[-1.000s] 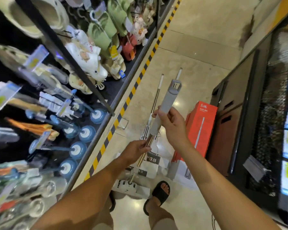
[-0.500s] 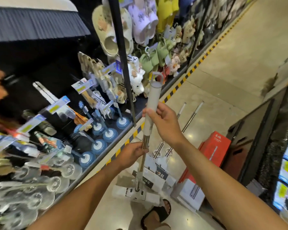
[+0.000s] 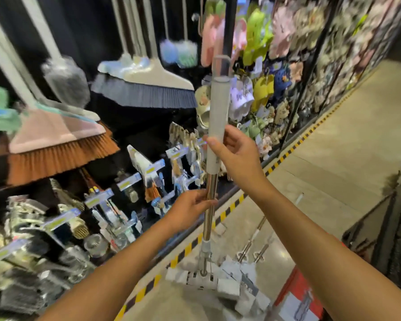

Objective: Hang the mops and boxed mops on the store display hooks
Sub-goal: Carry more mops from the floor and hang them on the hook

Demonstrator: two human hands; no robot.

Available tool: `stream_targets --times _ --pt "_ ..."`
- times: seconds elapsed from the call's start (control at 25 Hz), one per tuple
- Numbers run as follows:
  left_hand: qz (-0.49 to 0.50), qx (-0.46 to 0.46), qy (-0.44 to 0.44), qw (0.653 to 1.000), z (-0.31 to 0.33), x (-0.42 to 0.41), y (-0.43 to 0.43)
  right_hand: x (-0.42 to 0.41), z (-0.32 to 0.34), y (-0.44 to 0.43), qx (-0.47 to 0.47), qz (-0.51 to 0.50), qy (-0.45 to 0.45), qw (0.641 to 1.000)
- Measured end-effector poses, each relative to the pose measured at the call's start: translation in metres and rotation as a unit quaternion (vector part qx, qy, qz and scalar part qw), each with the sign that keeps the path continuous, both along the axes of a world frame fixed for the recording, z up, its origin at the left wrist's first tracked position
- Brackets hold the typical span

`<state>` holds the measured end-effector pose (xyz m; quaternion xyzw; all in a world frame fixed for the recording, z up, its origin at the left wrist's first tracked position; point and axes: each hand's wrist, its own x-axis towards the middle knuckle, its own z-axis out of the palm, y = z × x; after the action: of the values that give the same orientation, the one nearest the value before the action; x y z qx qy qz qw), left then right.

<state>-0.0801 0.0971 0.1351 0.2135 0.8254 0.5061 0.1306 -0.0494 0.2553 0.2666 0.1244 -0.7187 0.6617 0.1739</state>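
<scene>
I hold a flat mop (image 3: 218,107) upright in front of the display. Its grey handle grip ends in a hanging loop near a black shelf post. My right hand (image 3: 237,150) grips the lower end of the grey grip. My left hand (image 3: 191,210) holds the steel pole below it. The white mop head (image 3: 200,278) hangs low near the floor. Two more mops (image 3: 252,242) lie on the floor beyond it. A red mop box (image 3: 298,295) lies at the bottom right.
Brooms (image 3: 146,89) and dusters hang on the dark display wall at the upper left. Brushes on hooks with price tags (image 3: 125,184) fill the lower left. Slippers (image 3: 257,40) hang to the right of the post. A yellow-black floor stripe (image 3: 220,216) edges the shelving. A dark cabinet (image 3: 375,228) stands right.
Both hands have raised the mop upright and higher, toward the hanging brooms. The view has tilted up from the floor to the upper display.
</scene>
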Motion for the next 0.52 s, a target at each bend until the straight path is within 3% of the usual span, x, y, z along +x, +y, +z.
stream_targets --times 0.16,0.52 --pt "0.018 0.033 0.066 0.997 0.086 0.016 -0.031 0.008 0.038 -0.032 0.048 0.032 0.036 0.998" --pt "0.170 0.085 0.164 0.968 0.206 0.062 -0.071 0.012 0.133 -0.081 0.015 0.187 0.100 0.977"
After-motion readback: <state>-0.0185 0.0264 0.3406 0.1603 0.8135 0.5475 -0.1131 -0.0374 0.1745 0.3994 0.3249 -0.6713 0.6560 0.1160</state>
